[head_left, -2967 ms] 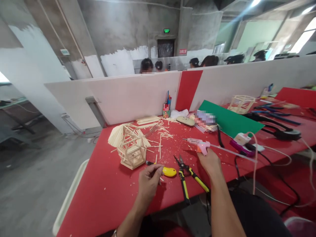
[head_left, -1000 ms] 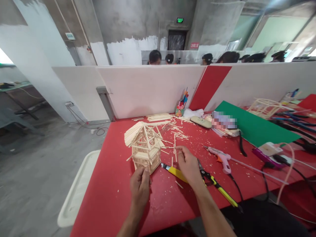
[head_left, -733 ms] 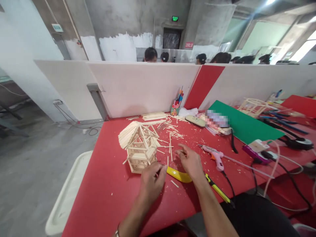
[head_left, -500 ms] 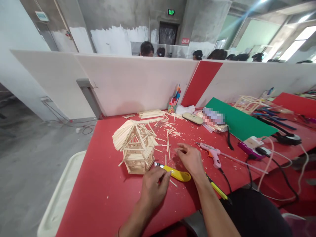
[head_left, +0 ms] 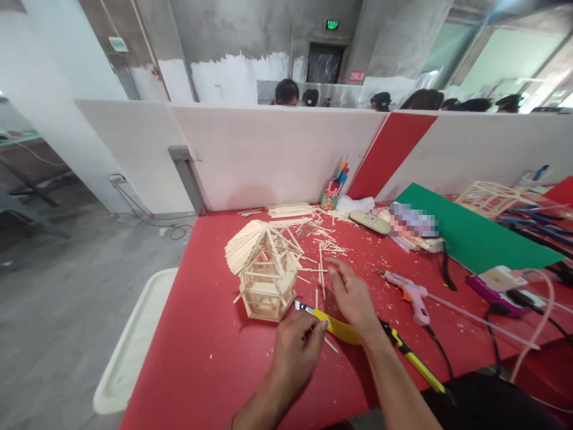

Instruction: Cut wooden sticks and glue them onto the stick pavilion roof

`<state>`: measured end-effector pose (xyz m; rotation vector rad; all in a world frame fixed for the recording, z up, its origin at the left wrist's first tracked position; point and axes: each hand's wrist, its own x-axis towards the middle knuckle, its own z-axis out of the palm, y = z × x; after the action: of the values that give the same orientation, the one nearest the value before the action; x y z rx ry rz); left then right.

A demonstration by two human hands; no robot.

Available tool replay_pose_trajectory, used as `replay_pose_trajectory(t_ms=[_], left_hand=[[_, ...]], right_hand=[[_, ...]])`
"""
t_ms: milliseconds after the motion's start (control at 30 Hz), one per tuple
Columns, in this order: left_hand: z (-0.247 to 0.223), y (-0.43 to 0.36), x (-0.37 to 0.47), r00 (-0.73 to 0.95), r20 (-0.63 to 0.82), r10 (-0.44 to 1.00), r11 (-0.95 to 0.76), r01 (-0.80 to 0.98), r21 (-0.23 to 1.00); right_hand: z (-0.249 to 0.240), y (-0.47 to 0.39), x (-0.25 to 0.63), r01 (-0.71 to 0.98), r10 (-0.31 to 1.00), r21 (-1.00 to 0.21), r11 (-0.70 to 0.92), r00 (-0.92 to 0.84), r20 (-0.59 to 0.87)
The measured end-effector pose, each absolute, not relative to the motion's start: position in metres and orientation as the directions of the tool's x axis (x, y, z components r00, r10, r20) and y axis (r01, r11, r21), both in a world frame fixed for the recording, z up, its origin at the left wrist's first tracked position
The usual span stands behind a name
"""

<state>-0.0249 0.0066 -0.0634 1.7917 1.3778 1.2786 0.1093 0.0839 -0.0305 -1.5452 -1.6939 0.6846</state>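
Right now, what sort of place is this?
Likely a craft workshop: a small stick house stands on a red table, a pink glue gun lies there too, and several people's heads show beyond the white partition.

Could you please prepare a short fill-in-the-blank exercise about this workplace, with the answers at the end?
1. In the picture, the stick model stands to the ____ of the yellow-handled knife.
2. The glue gun has a body coloured ____.
3. The large flat sheet behind the glue gun is ____.
4. The tabletop is ____.

Missing words: left; pink; green; red.
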Motion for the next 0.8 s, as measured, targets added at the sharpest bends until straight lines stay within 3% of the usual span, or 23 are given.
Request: replay_pose_trajectory(t_ms=[167,500,700,800], left_hand=[[-0.068,0.008,-0.024,0.022,0.371,0.928,-0.344,0.431,0.834],[-0.062,0.007,-0.023,-0.009,0.403,0.915,-0.359,0.435,0.826],[-0.063,0.004,-0.021,-0.033,0.413,0.91,-0.381,0.32,0.867],[-0.073,0.003,-0.023,-0.06,0.276,0.959,-0.257,0.215,0.942]], right_hand=[[-0.036,0.086,0.114,0.562,0.987,-0.811,0.162,-0.093,0.133],[-0.024,0.07,0.123,0.641,0.961,-0.753,0.147,0.087,0.262],[-0.026,0.072,0.123,0.617,0.965,-0.749,0.242,-0.07,0.254],[-0.024,0.071,0.124,0.689,0.98,-0.698,0.197,-0.142,0.137]])
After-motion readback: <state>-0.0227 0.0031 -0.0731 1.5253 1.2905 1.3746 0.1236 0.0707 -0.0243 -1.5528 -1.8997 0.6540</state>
